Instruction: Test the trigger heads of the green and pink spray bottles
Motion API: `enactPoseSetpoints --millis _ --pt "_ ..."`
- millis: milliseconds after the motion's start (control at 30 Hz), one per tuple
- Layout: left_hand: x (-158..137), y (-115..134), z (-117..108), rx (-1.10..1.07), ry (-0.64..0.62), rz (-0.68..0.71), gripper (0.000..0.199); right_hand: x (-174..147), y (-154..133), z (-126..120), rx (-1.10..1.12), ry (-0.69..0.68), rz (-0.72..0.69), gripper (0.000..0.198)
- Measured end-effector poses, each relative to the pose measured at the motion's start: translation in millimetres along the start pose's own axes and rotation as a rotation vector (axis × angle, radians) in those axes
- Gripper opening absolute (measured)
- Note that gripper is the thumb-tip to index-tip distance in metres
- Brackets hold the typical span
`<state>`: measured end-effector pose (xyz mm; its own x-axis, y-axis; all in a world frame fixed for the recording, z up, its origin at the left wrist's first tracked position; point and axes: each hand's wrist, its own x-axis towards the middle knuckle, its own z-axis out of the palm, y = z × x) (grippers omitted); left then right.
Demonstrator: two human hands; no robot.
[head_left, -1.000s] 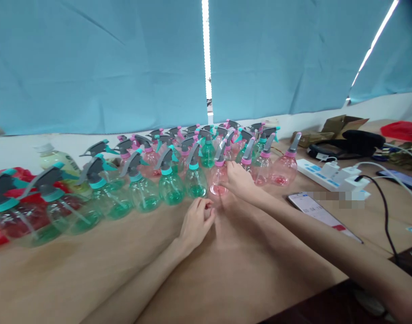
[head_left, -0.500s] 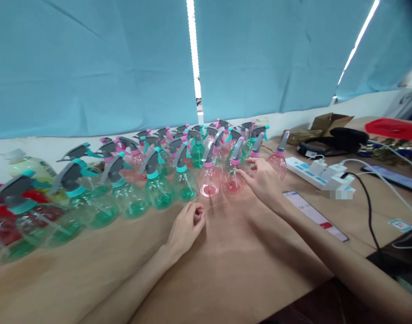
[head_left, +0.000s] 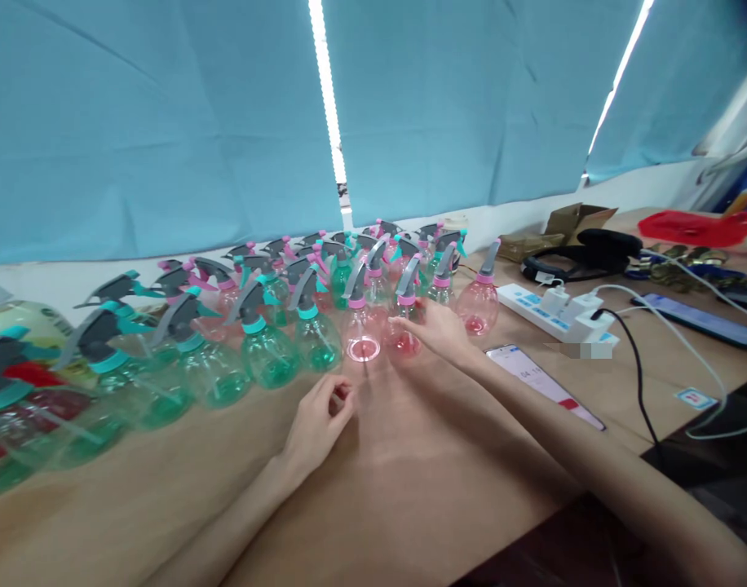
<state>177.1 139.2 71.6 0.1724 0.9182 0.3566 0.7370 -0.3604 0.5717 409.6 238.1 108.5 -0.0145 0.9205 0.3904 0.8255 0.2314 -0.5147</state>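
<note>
My right hand (head_left: 438, 330) is wrapped round the body of a pink spray bottle (head_left: 404, 342) with a grey trigger head and pink collar, its thumb across the front. The bottle stands upright on the table. My left hand (head_left: 320, 420) rests on the tabletop with its fingers curled in towards the thumb, and nothing shows in it. Just ahead of that hand stand a green spray bottle (head_left: 317, 341) and another pink spray bottle (head_left: 362, 330). To the right of my right hand is a further pink spray bottle (head_left: 479, 306).
Several more green and pink spray bottles fill the table's (head_left: 379, 489) back and left. On the right lie a phone (head_left: 541, 383), a white power strip (head_left: 536, 314) with plugs and cables, black headphones (head_left: 594, 253), a cardboard box (head_left: 572, 224) and a second phone (head_left: 709, 319).
My right hand has moved left from between the bottles onto the pink spray bottle, its fingers closing round it. My left hand keeps its curled pose. The view has turned slightly right.
</note>
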Motion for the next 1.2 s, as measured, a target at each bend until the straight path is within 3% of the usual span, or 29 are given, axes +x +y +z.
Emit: enactPoseSetpoints --millis 267,467,567,767,900,1067,1200 --pt "11.0 35.3 8.0 -0.184 0.012 -0.027 0.016 -42.7 -6.5 -17.1 -0.112 0.024 -0.159 0.055" --pt "32.7 72.6 -8.2 -0.362 0.058 0.069 0.052 -82.1 -33.5 -21.2 0.080 -0.003 -0.292 0.035" --pt "35.6 81.2 -19.7 -0.395 0.028 0.078 0.052 -91.5 -48.8 -12.9 0.173 -0.041 -0.347 0.038" --pt "23.3 69.0 -33.4 -0.501 0.022 0.042 0.037 -98.5 -72.0 14.4 0.320 -0.107 -0.430 0.061" --pt "15.1 52.8 -40.1 -0.541 0.085 0.025 0.023 -101.9 -84.5 25.1 0.422 -0.122 -0.449 0.077" --pt "11.7 34.3 -54.9 -0.503 0.090 0.043 0.023 -98.9 -73.3 34.2 0.549 -0.335 -0.601 0.056" --pt "11.6 28.7 -61.2 -0.468 0.097 0.028 0.024 -89.8 -43.0 40.1 0.434 -0.359 -0.599 0.038"
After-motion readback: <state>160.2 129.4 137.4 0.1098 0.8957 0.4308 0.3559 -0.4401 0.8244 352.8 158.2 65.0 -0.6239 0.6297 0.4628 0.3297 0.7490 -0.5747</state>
